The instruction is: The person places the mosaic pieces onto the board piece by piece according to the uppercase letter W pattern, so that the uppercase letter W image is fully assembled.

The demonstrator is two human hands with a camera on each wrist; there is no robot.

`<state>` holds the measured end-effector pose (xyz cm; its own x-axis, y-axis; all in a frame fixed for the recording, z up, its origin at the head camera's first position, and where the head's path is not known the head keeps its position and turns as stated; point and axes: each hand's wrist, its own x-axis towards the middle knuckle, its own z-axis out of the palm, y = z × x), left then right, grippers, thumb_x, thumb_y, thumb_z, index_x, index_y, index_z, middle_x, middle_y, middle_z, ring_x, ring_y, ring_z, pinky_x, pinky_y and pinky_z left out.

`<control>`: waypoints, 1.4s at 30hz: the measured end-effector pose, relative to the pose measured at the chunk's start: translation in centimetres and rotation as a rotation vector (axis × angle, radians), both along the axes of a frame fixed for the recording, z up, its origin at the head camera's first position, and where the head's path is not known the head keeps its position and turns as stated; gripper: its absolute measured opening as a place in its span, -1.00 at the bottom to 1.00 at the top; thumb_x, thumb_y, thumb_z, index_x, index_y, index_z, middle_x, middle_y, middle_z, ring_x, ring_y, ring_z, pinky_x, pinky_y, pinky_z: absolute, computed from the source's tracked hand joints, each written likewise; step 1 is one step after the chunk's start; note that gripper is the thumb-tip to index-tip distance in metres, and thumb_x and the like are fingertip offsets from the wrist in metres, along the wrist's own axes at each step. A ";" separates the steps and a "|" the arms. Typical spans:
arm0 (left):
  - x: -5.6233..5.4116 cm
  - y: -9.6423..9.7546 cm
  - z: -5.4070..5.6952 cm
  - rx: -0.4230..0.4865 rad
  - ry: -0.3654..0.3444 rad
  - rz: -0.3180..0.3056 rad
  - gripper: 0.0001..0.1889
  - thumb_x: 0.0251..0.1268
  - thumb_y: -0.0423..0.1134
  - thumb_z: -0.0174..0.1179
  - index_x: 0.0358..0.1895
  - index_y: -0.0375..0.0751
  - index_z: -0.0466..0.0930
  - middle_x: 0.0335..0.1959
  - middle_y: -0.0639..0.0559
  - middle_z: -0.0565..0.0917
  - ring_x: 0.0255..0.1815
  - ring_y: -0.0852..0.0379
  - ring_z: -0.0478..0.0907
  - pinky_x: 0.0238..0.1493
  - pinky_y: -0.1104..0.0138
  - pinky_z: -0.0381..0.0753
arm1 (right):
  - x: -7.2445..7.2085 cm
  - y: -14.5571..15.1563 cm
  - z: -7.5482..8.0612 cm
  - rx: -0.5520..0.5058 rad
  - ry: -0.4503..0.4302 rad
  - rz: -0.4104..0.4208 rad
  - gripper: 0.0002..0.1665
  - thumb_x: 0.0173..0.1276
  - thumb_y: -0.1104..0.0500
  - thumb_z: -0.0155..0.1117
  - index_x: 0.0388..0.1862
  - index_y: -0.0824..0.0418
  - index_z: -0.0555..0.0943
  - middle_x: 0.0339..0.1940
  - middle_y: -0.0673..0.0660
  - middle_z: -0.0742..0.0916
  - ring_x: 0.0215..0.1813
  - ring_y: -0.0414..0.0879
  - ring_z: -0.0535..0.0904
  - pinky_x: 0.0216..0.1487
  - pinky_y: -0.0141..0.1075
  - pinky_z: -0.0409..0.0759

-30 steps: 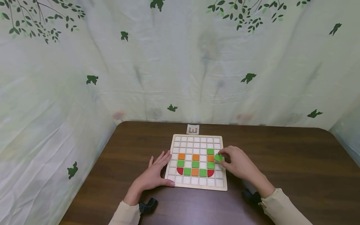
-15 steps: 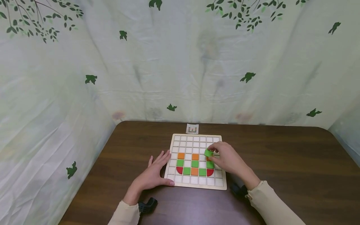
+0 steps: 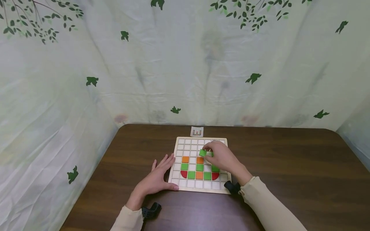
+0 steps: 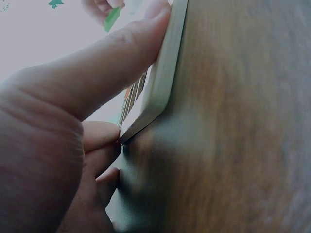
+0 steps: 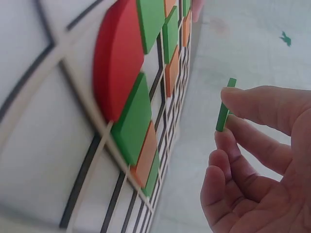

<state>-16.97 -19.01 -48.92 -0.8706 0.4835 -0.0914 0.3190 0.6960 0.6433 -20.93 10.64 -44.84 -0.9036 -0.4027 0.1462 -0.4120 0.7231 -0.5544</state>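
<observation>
A square board (image 3: 190,183) with a wooden rim and a grid of white cells lies on the table. Green, orange and red tiles fill some cells. My left hand (image 3: 156,178) rests at its left side, fingers straight against the edge, thumb on the front left corner. Between thumb and fingertips my right hand (image 3: 224,157) pinches a green square tile (image 3: 203,152) over the board's upper part. In the right wrist view that tile (image 5: 226,107) is edge-on, apart from the board. The right hand hides some right-hand cells, including part of a green tile.
Beyond the board's far edge lies a small card (image 3: 197,132) with a printed grid pattern. Two red tiles with a rounded corner (image 3: 184,174) sit in the lower row. A pale cloth (image 3: 185,64) with leaf prints hangs behind the brown table (image 3: 283,160).
My right hand has carried the green tile leftward and slightly away across the board, from its right edge to above the orange tile in the middle. The left hand stays put.
</observation>
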 end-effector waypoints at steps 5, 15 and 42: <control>0.0 0.0 0.0 -0.007 0.003 0.002 0.21 -0.02 0.16 0.54 0.61 -0.26 0.01 0.65 -0.06 -0.01 0.66 -0.08 -0.25 0.48 -0.22 -0.49 | -0.9 -1.4 -0.3 0.001 -0.007 0.018 -0.72 0.25 0.22 0.45 -0.05 0.25 0.75 -0.18 0.06 0.74 -0.10 -0.03 0.62 0.00 -0.15 0.58; 0.1 -0.1 0.1 -0.014 -0.001 0.015 0.20 -0.03 0.17 0.54 0.61 -0.24 0.04 0.64 -0.06 0.00 0.66 -0.08 -0.25 0.48 -0.23 -0.47 | -2.0 -3.5 -0.3 0.007 -0.014 0.058 -0.69 0.22 0.29 0.37 -0.04 0.28 0.75 -0.15 0.11 0.76 -0.07 -0.01 0.64 0.03 -0.12 0.60; 0.0 0.1 0.1 -0.013 0.014 -0.003 0.19 -0.01 0.17 0.53 0.61 -0.23 0.02 0.65 -0.07 0.00 0.66 -0.10 -0.24 0.48 -0.23 -0.46 | -3.9 -6.6 -0.5 0.104 -0.108 0.090 -0.67 0.26 0.26 0.37 0.02 0.24 0.75 -0.10 0.10 0.79 -0.07 -0.08 0.65 0.05 -0.16 0.62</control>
<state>-16.99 -18.95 -48.85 -0.8703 0.4851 -0.0854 0.3302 0.7033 0.6296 -24.78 4.03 -45.36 -0.8716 -0.4903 0.0041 -0.4197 0.7417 -0.5233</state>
